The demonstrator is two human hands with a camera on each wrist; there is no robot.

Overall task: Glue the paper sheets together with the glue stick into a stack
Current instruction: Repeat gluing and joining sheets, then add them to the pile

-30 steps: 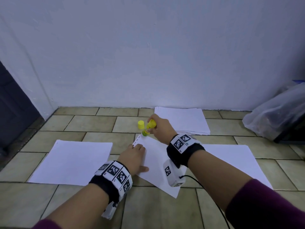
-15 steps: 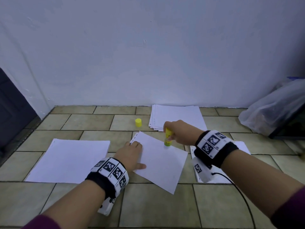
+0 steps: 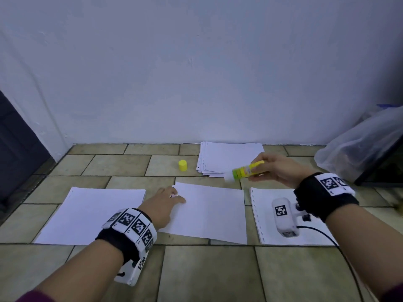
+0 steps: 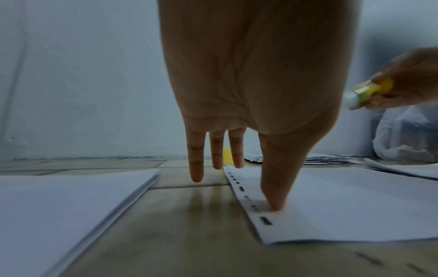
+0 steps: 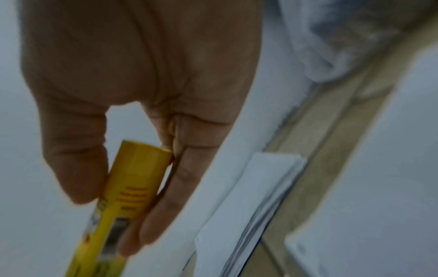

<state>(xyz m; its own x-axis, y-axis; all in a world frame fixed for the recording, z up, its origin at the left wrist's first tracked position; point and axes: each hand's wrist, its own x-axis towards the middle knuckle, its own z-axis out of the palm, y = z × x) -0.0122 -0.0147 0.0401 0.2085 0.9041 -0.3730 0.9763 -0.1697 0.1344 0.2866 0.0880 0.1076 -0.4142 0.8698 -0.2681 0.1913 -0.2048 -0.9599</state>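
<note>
Tiled floor [image 3: 202, 275]: left hand [image 3: 162, 202] flat, fingers straight, pins middle sheet [image 3: 213, 214]; right hand [image 3: 275, 170] pinches glue stick [image 3: 247, 171], axis near-horizontal, tip pointing left above sheet's far-right corner.

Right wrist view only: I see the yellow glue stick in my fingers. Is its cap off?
Observer: Yes; the small yellow cap stands on the tiled floor, apart from the yellow glue stick.
Operator: And my left hand?
Observer: The left hand has its thumb pressing the middle white punched sheet, beside the holes.
Operator: Stick touching paper?
Observer: No; the right hand holds it in the air, white tip pointing left.
</note>
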